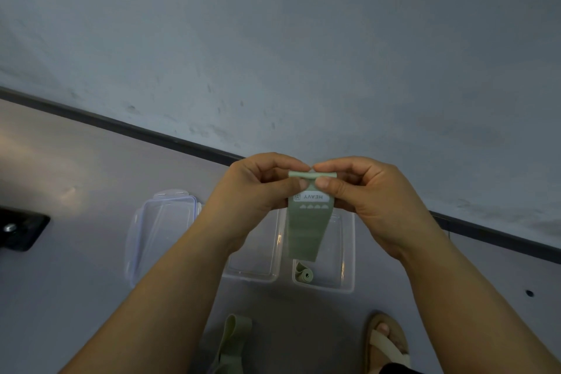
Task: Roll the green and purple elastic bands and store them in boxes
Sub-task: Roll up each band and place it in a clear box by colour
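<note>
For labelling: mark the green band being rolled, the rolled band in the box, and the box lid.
green band being rolled [307, 231], head view: flat hanging part below the label.
rolled band in box [304, 275], head view: the coil's end.
box lid [158, 231], head view: clear centre panel.

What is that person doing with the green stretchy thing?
A person holds a green elastic band up with both hands. The left hand and the right hand pinch its top end, which is curled into a small roll; the rest hangs loose. On the floor below stand two clear boxes, the left box and the right box, which holds a rolled green band. A loose green band lies nearer the person.
</note>
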The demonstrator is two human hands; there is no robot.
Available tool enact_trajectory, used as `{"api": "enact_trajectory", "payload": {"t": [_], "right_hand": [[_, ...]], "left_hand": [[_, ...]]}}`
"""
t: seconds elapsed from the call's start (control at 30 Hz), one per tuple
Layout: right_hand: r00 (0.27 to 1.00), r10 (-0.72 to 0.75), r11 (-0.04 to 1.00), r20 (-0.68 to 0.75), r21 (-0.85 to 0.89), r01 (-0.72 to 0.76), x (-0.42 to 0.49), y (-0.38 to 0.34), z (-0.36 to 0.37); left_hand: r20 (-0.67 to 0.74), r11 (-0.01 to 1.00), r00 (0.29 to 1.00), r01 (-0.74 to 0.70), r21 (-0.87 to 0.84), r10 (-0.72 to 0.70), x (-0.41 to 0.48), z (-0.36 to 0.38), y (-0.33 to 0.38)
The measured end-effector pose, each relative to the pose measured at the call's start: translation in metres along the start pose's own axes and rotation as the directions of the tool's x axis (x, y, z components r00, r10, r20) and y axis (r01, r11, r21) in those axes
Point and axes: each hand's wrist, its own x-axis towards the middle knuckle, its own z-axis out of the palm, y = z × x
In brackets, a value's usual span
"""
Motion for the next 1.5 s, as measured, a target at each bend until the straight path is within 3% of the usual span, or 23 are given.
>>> {"api": "enact_trajectory", "payload": {"t": [0.27, 0.57, 0.9, 1.13, 1.5], "right_hand": [[0.999, -0.048, 0.998, -0.023, -0.047, 0.047, -0.0008, 0.0020, -0.0005], [0.994, -0.102, 0.994, -0.031, -0.053, 0.100, -0.0020, -0.0007, -0.0033], [0.994, -0.109, 0.989, -0.020, -0.101, 0.106, -0.0002, 0.0034, -0.0016], [0.998, -0.049, 0.997, 0.028, -0.055, 0.050, 0.0009, 0.0072, -0.0017], [0.998, -0.056, 0.997, -0.036, -0.049, 0.054, 0.0039, 0.0072, 0.0002]], "left_hand": [[0.003, 0.995, 1.000, -0.029, 0.099, 0.029, -0.0018, 0.0002, 0.0011], [0.078, 1.000, 0.997, -0.025, 0.005, 0.025, -0.0026, 0.0016, 0.0017], [-0.042, 0.996, 0.999, -0.027, 0.083, 0.030, 0.0006, 0.0042, -0.0029], [-0.076, 0.988, 0.994, -0.073, 0.136, 0.084, 0.0025, 0.0030, -0.0049], [-0.079, 0.987, 0.991, -0.101, 0.127, 0.112, 0.0032, 0.0038, -0.0049]]}}
